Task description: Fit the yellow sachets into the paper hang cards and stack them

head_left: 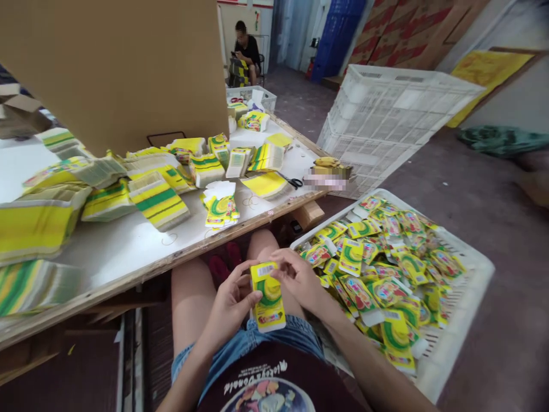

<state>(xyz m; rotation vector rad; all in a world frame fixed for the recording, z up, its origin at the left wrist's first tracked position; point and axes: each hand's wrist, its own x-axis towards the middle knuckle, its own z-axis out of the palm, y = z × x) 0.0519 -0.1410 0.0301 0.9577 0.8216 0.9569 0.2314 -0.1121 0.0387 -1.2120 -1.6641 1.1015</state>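
A small yellow and green printed carton (268, 300) is held upright over my lap. My left hand (234, 294) pinches its left side, thumb on the front face. At its top right corner, the fingers of my right hand (298, 277) are closed on the edge. To my right, a white plastic crate (472, 286) holds many similar cartons in a loose heap. A little stack of flat cartons (221, 206) lies on the table (193, 252) in front of me.
Bundles of flat yellow and green cartons (156, 200) cover the table's left and middle. Black-handled scissors (295, 182) lie near its edge, by bananas (330, 164). White crates (386, 120) stand stacked beyond. A big cardboard sheet (128, 68) rises behind; a person (246, 51) sits farther back.
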